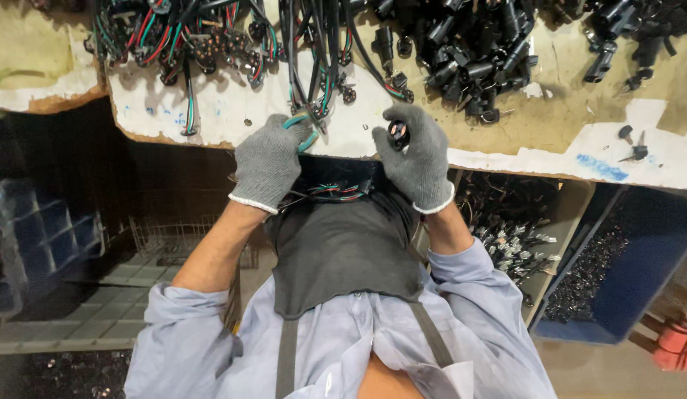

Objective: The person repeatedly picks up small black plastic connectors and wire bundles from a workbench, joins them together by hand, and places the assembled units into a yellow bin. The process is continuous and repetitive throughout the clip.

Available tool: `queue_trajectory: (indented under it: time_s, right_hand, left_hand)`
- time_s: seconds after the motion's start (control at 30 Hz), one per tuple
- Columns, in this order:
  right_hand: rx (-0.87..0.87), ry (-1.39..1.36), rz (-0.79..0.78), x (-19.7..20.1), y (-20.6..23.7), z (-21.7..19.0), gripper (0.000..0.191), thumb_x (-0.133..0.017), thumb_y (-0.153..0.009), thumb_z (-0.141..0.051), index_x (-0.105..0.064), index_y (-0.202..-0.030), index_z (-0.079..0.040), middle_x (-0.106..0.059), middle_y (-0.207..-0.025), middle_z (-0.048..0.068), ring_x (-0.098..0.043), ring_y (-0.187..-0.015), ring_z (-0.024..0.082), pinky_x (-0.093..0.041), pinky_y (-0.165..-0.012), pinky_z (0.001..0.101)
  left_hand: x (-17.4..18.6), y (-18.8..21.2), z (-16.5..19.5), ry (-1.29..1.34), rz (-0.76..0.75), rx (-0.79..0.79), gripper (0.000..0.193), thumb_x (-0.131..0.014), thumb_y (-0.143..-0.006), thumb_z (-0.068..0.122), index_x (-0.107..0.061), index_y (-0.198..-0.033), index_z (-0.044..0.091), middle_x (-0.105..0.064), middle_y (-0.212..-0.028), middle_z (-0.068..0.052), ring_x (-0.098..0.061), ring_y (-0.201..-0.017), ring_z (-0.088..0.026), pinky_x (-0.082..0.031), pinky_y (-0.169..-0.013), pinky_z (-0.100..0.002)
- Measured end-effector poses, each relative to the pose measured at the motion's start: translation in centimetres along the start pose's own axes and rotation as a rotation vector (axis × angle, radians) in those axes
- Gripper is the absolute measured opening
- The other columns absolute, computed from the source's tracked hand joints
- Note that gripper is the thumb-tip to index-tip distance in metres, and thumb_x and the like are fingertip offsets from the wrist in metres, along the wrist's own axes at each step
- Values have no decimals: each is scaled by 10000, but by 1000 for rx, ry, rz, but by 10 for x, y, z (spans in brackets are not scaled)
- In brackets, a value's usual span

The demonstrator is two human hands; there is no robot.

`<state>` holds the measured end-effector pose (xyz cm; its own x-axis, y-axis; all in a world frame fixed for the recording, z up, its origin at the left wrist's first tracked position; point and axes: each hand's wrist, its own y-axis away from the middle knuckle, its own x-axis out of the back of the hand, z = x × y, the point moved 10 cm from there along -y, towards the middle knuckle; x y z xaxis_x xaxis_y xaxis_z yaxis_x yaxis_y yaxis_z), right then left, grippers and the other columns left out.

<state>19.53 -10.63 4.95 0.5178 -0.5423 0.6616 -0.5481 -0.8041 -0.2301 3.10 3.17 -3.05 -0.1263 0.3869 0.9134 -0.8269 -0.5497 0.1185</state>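
My left hand (268,161), in a grey knit glove, is shut on a pair of teal-handled pliers (305,127) at the front edge of the workbench (506,159). The pliers' jaws reach up into hanging black wire harnesses (314,66) with coloured leads. My right hand (416,157), also in a grey glove, grips a small round black switch part (398,133) between thumb and fingers, just right of the pliers. Some coloured wires (336,192) lie below the bench edge against my dark apron.
A heap of black switch parts (476,52) covers the back right of the bench, and bundled harnesses (181,37) fill the back left. Two small keys (633,146) lie at the right. Under the bench stand a blue bin of small parts (624,273), a box of connectors (517,240) and a wire basket (166,233).
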Motion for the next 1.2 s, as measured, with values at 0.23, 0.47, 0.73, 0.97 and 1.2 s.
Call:
queue_trajectory:
  time_s: [0.23,0.47,0.73,0.97,1.2]
  right_hand:
    - [106,-53,-26,-3,15,-19,282,-841,-874,-76,-631,-1063,-73,-690,-976,102,-700,-993,345,-558,-962,458]
    - [248,-125,-263,-24,17,-36,363,-895,-811,-302,-651,-938,-66,-591,-757,94,-604,-695,340,-471,-682,455]
    - [296,-237,-356,-45,19,-40,626,-772,-815,-611,-661,-1084,-58,-605,-828,89,-624,-762,325,-487,-712,431]
    - [485,-95,-406,-58,38,-52,278,-766,-837,-385,-658,-925,-144,-625,-786,54,-623,-717,332,-483,-671,459]
    - [689,40,-751,-87,68,-94,278,-701,-706,-372,-581,-722,-121,-566,-678,81,-576,-638,316,-446,-623,443]
  left_hand:
    - [41,-7,10,74,138,60,338,-745,-958,175,-737,-1294,207,-698,-930,-145,-695,-741,-341,-541,-630,-459]
    - [62,30,20,1394,-120,391,458,-728,-849,31,-662,-1299,-20,-755,-924,-25,-672,-738,-48,-556,-650,-212]
    - [108,20,80,847,239,-231,339,-745,-831,13,-749,-1170,9,-708,-905,-125,-710,-831,-252,-537,-974,-375]
    - [110,76,2,1408,512,-14,137,-769,-932,86,-733,-1059,51,-654,-909,-101,-636,-745,-229,-499,-689,-328]
    - [71,120,128,1185,-119,-931,157,-748,-957,106,-704,-1101,62,-662,-972,-102,-644,-820,-236,-511,-737,-355]
